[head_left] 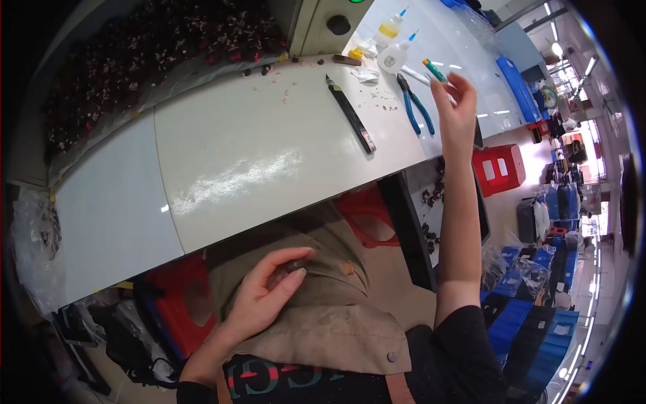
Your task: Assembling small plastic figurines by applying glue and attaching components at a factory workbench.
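Observation:
My left hand [269,289] is above my lap, with a small dark brown piece [293,266] pinched between thumb and fingers. Too little of the piece shows to tell its kind. Over the right part of the table, my right hand [457,111] has its thumb and fingertips closed around the end of a slim green stick [433,70] with a yellow tip. A white stick [416,75] passes beside these fingers. To their left lie blue-handled pliers [416,108] and a black utility knife [351,116].
Two squeeze bottles, one yellowish [390,28] and one white [391,59], stand behind the pliers. A heap of dark red and pink bits [161,54] fills the far left. Below the table's edge, a black tray [410,229] holds dark pieces beside red stools [498,168].

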`<state>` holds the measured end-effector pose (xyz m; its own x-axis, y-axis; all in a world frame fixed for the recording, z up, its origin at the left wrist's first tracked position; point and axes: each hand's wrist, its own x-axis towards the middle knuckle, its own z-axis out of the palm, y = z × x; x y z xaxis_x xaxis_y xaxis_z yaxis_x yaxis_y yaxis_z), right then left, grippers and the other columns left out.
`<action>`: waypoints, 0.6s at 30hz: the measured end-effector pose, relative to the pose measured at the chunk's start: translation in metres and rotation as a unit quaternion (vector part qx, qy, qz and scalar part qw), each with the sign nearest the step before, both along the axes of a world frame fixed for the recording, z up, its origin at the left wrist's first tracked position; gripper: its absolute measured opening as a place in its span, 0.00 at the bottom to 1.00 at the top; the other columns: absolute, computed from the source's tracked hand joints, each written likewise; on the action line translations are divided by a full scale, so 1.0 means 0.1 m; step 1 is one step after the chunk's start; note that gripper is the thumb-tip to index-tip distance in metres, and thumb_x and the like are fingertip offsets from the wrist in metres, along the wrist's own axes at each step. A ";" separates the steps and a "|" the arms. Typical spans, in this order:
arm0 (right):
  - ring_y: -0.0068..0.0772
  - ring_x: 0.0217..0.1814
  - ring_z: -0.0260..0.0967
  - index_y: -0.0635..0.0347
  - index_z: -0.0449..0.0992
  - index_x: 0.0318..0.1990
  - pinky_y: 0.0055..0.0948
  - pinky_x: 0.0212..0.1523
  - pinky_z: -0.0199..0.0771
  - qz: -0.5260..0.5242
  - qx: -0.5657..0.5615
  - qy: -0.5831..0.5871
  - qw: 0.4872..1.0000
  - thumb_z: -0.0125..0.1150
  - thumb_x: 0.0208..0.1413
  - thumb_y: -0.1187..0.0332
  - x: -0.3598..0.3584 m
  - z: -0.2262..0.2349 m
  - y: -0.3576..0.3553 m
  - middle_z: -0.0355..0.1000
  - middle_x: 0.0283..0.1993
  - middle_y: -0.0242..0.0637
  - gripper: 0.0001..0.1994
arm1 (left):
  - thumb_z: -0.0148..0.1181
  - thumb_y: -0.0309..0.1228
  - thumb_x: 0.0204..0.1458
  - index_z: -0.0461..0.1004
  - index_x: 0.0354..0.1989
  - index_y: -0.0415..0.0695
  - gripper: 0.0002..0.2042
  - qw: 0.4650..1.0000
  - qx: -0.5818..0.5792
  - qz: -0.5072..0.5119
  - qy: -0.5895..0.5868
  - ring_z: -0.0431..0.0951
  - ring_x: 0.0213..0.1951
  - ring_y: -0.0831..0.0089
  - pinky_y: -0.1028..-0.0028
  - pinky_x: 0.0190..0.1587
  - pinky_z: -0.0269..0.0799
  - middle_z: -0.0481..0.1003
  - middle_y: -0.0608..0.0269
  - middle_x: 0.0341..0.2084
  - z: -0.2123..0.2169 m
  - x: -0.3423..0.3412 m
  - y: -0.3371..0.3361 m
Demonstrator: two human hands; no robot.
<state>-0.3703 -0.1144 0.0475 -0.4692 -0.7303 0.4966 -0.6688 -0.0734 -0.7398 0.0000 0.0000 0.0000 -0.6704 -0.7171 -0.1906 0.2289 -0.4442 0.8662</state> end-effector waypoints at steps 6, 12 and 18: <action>0.27 0.45 0.68 0.69 0.69 0.50 0.24 0.46 0.67 -0.028 -0.010 0.046 0.999 0.65 0.48 0.51 -0.47 -0.33 -1.12 0.71 0.44 0.41 0.30 | 0.49 0.19 0.56 0.63 0.56 0.39 0.18 0.990 -0.115 0.014 -0.074 0.65 0.54 0.77 0.78 0.56 0.60 0.67 0.61 0.52 0.08 -0.16 -0.48; 0.17 0.33 0.61 0.57 0.69 0.35 0.19 0.38 0.62 0.055 -0.003 -0.062 0.997 0.58 0.55 0.55 -0.84 -0.81 0.05 0.66 0.31 0.27 0.14 | 0.51 0.21 0.55 0.64 0.56 0.43 0.19 0.986 -0.112 -0.007 -0.122 0.66 0.52 0.78 0.79 0.53 0.62 0.67 0.65 0.50 0.20 -0.16 0.50; 0.41 0.48 0.69 0.66 0.65 0.42 0.35 0.53 0.66 0.193 0.044 -0.183 0.963 0.53 0.58 0.66 -0.36 0.10 1.34 0.68 0.44 0.44 0.12 | 0.49 0.18 0.55 0.61 0.57 0.39 0.20 0.998 0.002 0.046 0.035 0.67 0.54 0.75 0.75 0.56 0.63 0.68 0.59 0.50 -0.18 -0.78 0.83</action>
